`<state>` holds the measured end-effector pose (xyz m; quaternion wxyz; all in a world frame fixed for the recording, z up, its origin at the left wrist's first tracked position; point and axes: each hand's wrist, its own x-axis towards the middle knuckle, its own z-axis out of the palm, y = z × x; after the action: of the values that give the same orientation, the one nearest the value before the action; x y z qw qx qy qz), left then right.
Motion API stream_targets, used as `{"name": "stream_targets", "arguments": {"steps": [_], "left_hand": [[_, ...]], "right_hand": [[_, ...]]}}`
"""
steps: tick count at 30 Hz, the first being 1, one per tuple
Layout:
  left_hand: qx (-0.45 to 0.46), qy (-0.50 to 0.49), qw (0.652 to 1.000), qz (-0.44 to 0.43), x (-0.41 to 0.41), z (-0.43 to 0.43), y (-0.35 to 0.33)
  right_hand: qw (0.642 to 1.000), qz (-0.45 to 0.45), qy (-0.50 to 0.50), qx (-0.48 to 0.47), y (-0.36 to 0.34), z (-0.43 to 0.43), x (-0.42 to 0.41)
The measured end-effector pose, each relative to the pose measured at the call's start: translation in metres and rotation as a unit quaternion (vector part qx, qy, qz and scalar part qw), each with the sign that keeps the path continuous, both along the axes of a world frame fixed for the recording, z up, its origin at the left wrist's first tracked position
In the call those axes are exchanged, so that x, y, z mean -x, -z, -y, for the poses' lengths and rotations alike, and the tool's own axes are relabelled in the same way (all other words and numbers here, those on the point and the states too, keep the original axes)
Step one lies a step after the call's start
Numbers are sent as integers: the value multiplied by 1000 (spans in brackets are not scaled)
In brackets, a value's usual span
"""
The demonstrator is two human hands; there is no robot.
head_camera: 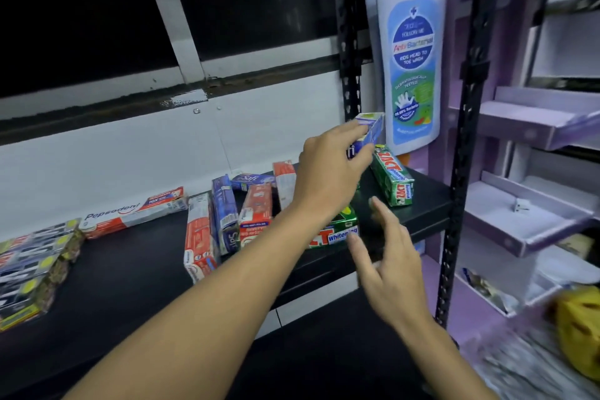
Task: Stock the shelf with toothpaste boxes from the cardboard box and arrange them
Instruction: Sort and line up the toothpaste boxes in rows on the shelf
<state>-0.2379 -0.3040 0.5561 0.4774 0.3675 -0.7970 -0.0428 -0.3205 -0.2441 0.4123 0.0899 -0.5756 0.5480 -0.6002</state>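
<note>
Black shelf (136, 269) boards run across in front of me, with toothpaste boxes lying on them in a jumble.

My left hand (331, 169) is curled round a blue toothpaste box (371, 130) and holds it up in the air, near the back right corner of the shelf. My right hand (386, 256) holds nothing; its fingers are spread wide, low over the front edge. I cannot see the cardboard box from here.

What could go wrong? The blue box hangs right above a green Zact box (391, 178) that lies crooked near the shelf's right end. If I put the blue one down fast, I think it could bump the green one and push it off the side. My left arm also crosses over a second green box (337, 230) at the front edge. A drag of my arm could knock that one to the floor. The big bottle sign (410, 65) stands close behind, so a high swing might hit it.

Red and blue boxes (227, 221) lie in a messy row in the middle. A Pepsodent box (130, 214) lies sideways at the back. A neat stack (32, 269) sits far left. Behind is a white wall (130, 153) under dark glass. A purple stand (532, 127) is on the right.
</note>
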Motion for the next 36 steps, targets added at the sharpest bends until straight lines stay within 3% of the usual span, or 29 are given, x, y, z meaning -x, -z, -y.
{"name": "stream_targets", "arguments": {"steps": [6,14,19,25,29,33,36], "left_hand": [[25,47,999,-10,38,-10,20],[-3,64,998,22,99,-22,64],[-16,26,985,169,106,-14,98],[55,-59,967,241,96,-8,94],[38,-52,947,314,81,-4,86],[75,-66,938,332,60,-16,67],[117,-66,943,306,36,-30,51]], "right_hand": [[983,104,144,51,-11,-5,57],[981,156,104,40,-1,-10,106],[986,131,102,2,2,-9,120],[994,90,60,-27,-2,-11,115],[995,73,20,-60,-8,-9,111],[996,45,28,-77,-16,-5,102],[993,2,96,-68,-20,-4,93]]}}
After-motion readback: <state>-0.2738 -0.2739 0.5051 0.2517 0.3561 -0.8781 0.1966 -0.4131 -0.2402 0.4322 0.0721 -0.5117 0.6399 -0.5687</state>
